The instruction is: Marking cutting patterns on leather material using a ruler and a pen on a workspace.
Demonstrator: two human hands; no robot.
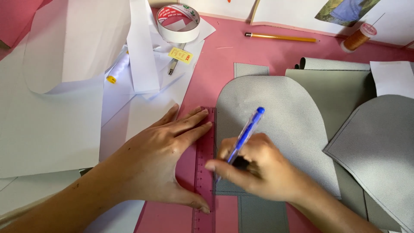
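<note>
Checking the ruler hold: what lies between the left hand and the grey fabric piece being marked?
Head view: only the pink ruler, pressed flat by the left hand along the grey fabric piece.

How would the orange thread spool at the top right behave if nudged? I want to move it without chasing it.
The thread spool lies tilted on its side on the pink table, so it would probably roll. It looks small and plastic-capped, likely light. A loose thread end seems to trail off it and may unwind.

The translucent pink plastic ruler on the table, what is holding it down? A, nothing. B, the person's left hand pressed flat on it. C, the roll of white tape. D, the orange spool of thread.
B: the left hand lies flat with fingers and thumb on the translucent pink plastic ruler, beside the rounded grey fabric piece.
</note>
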